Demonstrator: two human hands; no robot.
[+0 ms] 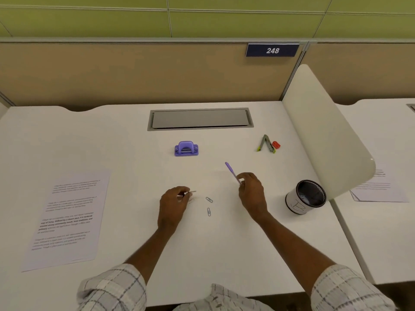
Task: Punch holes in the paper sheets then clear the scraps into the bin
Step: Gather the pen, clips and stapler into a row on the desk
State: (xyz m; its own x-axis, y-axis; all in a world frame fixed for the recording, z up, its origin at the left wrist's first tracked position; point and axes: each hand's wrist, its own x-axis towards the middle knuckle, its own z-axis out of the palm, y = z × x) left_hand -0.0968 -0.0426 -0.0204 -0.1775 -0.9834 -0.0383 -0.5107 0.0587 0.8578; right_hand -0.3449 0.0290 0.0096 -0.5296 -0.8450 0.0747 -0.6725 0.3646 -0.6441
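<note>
A purple hole punch [186, 148] stands on the white desk [125, 135] at centre back. A printed paper sheet [67, 217] lies flat at the left. The small white bin [305, 199] with a dark liner stands at the right. My right hand [251, 191] pinches a thin purple stick [232, 172] that points up and away. My left hand [174, 202] pinches a small thin metal piece [191, 192] just above the desk. Two paper clips [209, 205] lie between my hands.
An open stapler [266, 144] and a small red object [276, 145] lie at the back right. A grey cable hatch [199, 118] is set into the desk's rear. A white divider panel [325, 131] separates a neighbouring desk holding more sheets [379, 187].
</note>
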